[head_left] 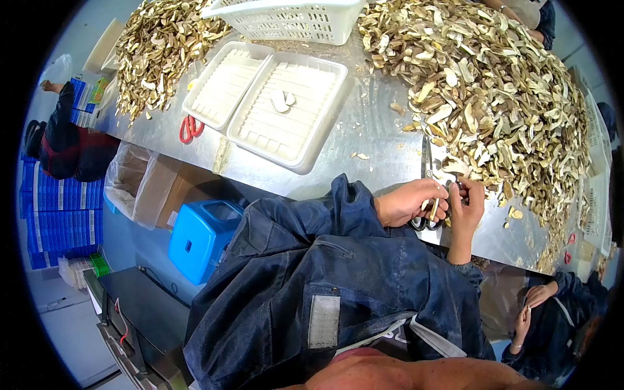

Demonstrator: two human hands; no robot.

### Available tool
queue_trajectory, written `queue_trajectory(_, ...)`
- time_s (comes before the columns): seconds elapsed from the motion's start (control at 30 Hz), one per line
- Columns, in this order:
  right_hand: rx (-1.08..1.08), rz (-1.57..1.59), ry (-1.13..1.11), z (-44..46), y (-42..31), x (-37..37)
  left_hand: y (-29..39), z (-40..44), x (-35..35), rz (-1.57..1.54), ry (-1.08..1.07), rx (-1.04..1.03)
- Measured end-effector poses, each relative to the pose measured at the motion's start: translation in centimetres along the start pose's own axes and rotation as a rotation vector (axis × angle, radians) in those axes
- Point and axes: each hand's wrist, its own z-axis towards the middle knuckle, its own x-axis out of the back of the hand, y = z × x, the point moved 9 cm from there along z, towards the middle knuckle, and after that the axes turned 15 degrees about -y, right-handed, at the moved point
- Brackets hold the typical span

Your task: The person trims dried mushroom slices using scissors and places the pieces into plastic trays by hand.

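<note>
Your left hand [411,203] pinches a pale slice [434,210]; your right hand [466,200] curls close beside it, its grip unclear. Both forearms converge over the scissors [426,156]. Much seems left in the heap [481,91]; the white tray [260,133] bears just a few pieces [280,101].

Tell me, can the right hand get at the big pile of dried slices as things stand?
Probably yes: the right hand is close beside the near edge of the pile of dried slices, and nothing visible blocks the way, though its fingers look busy close to the left hand.
</note>
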Motion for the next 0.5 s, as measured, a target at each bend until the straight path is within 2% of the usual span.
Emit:
queue_trajectory(0.23, 0.026, -0.161, -0.034, 0.17, -0.67, -0.26, -0.13, 0.28, 0.27, 0.014, -0.033, -0.017)
queue_trajectory(0.5, 0.034, -0.178, -0.031, 0.19, -0.65, -0.37, -0.08, 0.19, 0.17, 0.006, -0.038, -0.007)
